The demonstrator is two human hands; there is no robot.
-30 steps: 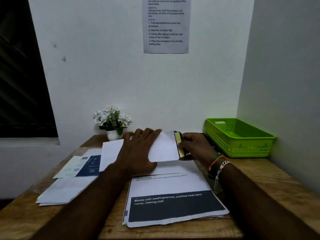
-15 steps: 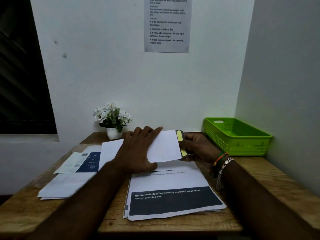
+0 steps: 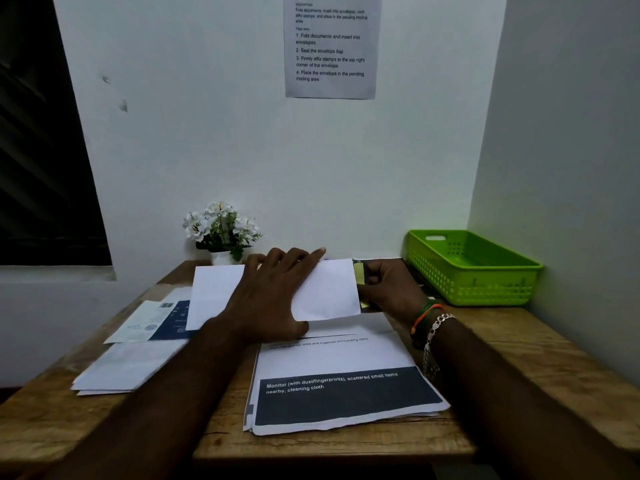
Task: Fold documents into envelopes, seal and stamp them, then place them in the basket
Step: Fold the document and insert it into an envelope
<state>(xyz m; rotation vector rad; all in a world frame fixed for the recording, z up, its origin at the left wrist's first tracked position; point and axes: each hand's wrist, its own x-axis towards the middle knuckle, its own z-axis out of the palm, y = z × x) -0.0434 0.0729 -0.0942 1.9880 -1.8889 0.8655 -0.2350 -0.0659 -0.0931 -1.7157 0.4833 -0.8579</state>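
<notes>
A white envelope (image 3: 329,289) lies across the far middle of the wooden desk. My left hand (image 3: 273,296) lies flat on it, fingers spread, pressing it down. Just past the envelope's right end, my right hand (image 3: 388,289) pinches a small yellow and dark strip (image 3: 359,273) that looks like a sheet of stamps. A stack of printed documents (image 3: 343,386) with a dark blue band lies in front of the envelope. The green plastic basket (image 3: 498,292) stands empty at the back right corner.
More papers and envelopes (image 3: 128,365) lie spread at the left, one with a blue panel. A small pot of white flowers (image 3: 221,230) stands against the back wall. An instruction sheet (image 3: 330,46) hangs on the wall. A side wall closes the right.
Both hands have stayed on the envelope and the yellow strip. The head camera has tilted slightly; the hands barely shifted.
</notes>
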